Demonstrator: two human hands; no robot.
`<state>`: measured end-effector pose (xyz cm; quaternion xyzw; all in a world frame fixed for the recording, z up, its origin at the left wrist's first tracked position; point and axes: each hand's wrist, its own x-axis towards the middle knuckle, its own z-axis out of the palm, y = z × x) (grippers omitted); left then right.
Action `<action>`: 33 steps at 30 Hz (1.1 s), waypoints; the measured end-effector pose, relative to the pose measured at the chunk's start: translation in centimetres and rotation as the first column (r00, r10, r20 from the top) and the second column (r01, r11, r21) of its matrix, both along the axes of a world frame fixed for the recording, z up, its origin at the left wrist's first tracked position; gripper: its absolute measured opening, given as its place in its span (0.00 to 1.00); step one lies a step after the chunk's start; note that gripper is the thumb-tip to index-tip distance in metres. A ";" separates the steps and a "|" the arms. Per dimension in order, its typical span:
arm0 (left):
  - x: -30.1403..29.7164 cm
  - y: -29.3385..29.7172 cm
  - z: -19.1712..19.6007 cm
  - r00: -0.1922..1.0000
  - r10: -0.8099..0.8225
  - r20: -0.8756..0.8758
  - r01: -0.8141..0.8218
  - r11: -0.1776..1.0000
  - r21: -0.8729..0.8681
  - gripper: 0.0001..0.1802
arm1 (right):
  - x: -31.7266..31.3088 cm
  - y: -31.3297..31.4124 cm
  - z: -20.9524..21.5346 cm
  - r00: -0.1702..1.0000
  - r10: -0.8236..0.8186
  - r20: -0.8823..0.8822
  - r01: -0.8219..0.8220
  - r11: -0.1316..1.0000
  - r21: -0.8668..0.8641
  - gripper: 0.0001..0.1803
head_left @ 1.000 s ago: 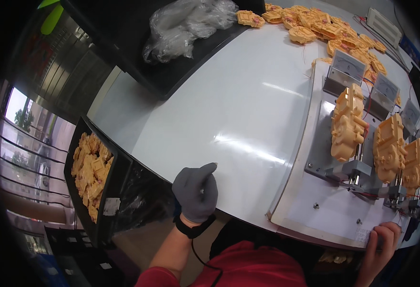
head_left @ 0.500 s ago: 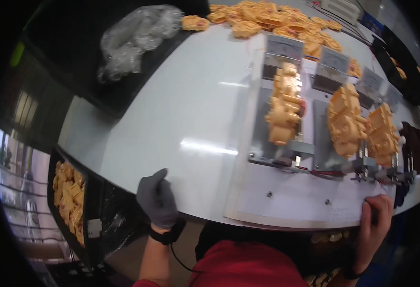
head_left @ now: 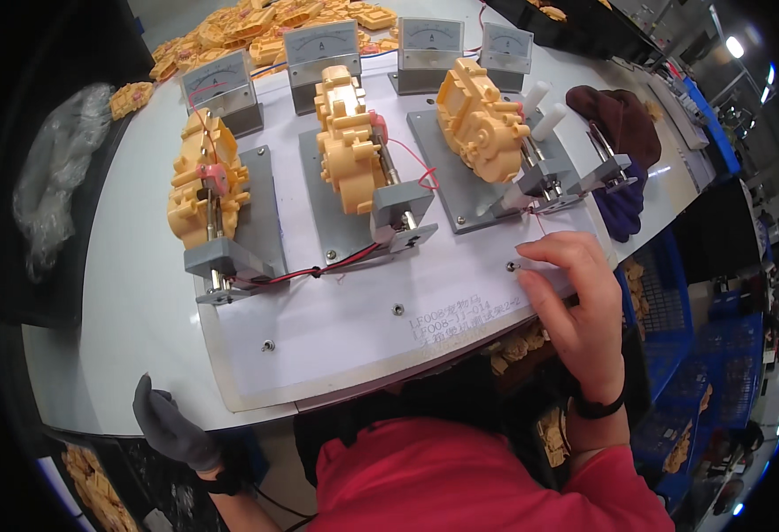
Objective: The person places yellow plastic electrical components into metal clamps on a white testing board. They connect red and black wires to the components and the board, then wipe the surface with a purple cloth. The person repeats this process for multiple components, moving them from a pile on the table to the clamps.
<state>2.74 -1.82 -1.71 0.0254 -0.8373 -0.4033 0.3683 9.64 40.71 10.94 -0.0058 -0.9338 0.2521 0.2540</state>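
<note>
My right hand (head_left: 580, 315) is bare and reaches over the near right part of a white test board (head_left: 345, 350). Its thumb and index finger are apart, with their tips at a small toggle switch (head_left: 511, 266); whether they touch it I cannot tell. At the table's near left edge is my left hand (head_left: 175, 430) in a grey glove, fingers loosely extended and nothing visible in it. Three yellow-orange plastic gear housings stand on grey fixtures: the left housing (head_left: 199, 182), the middle housing (head_left: 347, 146) and the right housing (head_left: 482, 124). A pink clip (head_left: 215, 179) with a red wire touches the left one.
Several analog meters (head_left: 321, 58) line the board's back edge. Behind them lies a pile of yellow housings (head_left: 257, 27). Clear plastic bagging (head_left: 62, 168) lies at the left, dark cloth (head_left: 615, 133) at the right. Blue crates (head_left: 708, 355) stand lower right.
The head view has swung to the right, bringing the board toward the centre. My right hand has moved from the board's near right edge onto the toggle switch area. My left hand stays near the table edge.
</note>
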 end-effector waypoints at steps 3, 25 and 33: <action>0.0 0.0 -0.1 0.999 0.006 0.043 -0.007 1.000 0.014 0.15 | -0.7 -2.1 0.4 0.990 0.137 -0.018 -0.137 0.991 -0.009 0.14; 0.2 0.4 0.4 0.998 -0.063 0.014 0.063 0.997 -0.037 0.15 | -3.8 -5.8 -1.7 0.959 0.267 -0.092 -0.264 0.963 0.044 0.10; 0.5 -0.6 0.1 0.998 -0.062 0.024 0.062 0.998 -0.002 0.16 | -3.9 -6.3 -1.4 0.963 0.265 -0.040 -0.265 0.964 0.013 0.07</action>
